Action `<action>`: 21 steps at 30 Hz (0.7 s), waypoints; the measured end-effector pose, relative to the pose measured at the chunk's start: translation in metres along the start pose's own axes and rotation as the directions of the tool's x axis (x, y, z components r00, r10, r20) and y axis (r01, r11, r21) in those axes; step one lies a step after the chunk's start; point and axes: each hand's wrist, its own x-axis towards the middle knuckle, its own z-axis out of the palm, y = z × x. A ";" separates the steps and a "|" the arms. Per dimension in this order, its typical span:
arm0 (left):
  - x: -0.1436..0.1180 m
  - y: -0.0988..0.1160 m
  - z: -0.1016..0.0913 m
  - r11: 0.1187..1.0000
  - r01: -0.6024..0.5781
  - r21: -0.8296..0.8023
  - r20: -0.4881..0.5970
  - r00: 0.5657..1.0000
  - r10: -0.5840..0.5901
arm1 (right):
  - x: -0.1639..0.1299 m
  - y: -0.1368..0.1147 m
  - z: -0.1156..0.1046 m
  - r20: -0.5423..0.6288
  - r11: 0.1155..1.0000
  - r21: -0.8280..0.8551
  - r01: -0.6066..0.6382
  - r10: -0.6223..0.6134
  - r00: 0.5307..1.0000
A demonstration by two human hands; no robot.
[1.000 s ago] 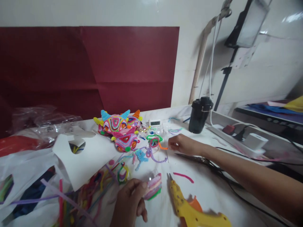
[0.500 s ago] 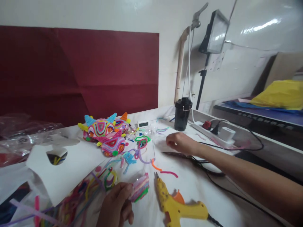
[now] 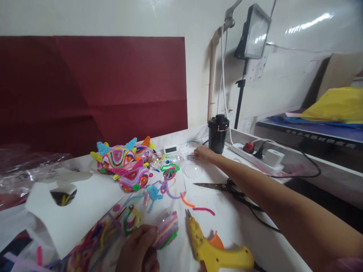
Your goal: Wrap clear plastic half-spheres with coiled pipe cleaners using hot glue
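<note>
Left hand [image 3: 137, 251], low at the near bench edge: grip closed on a striped pipe-cleaner half-shell [image 3: 167, 229], thumb and fingers pinching its left side; shell is pink/purple/green with a clear dome on top, resting on or just above the bench [image 3: 241, 226], cannot tell which. Right hand [image 3: 202, 154] stretched far across the bench, arm over the scissors' handles; fingers curled down at some loose pipe-cleaner bits next to a clear plastic dome [image 3: 193, 170]. Cannot tell if that grip has hold of anything, fingertips are too small to read.

Just right of the held shell: yellow glue gun [image 3: 215, 251] with orange trigger, nozzle pointing away. Past its nozzle, a short orange piece [image 3: 187, 200] and a pink piece [image 3: 204, 209] lying flat. Scissors [image 3: 221, 186] on the bench under the right forearm, blades pointing left. Behind the right hand, a black cup [image 3: 217, 134]; right of that a white power strip [image 3: 255, 155] with plugs. Mid-bench: three finished pipe-cleaner creatures [image 3: 123, 162] in a cluster, small digital timer [image 3: 171, 149] behind them, scraps all around. Left: white card with a cut-out hole [image 3: 73, 211], loose pipe cleaners [image 3: 93, 241] below it, plastic bags further left.
</note>
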 end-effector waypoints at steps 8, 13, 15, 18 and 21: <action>-0.011 0.008 0.008 0.998 -0.037 -0.041 0.027 0.999 0.038 | -0.004 -0.002 -0.004 -0.044 0.999 0.046 0.009 -0.007 0.999; -0.017 0.010 0.009 0.996 -0.049 -0.075 0.017 0.999 0.050 | -0.033 -0.011 -0.035 -0.234 0.982 0.182 0.041 0.003 0.972; -0.018 0.011 0.008 0.994 -0.068 -0.080 0.048 0.996 0.072 | -0.053 -0.021 -0.048 -0.294 0.961 0.262 0.092 -0.012 0.956; -0.018 0.011 0.008 0.994 -0.081 -0.078 0.102 0.991 0.089 | -0.091 -0.045 -0.061 -0.273 0.891 0.398 0.218 -0.112 0.956; -0.018 0.009 0.009 0.993 -0.098 -0.068 0.128 0.986 0.106 | -0.128 -0.074 -0.062 -0.150 0.527 0.766 0.368 -0.411 0.899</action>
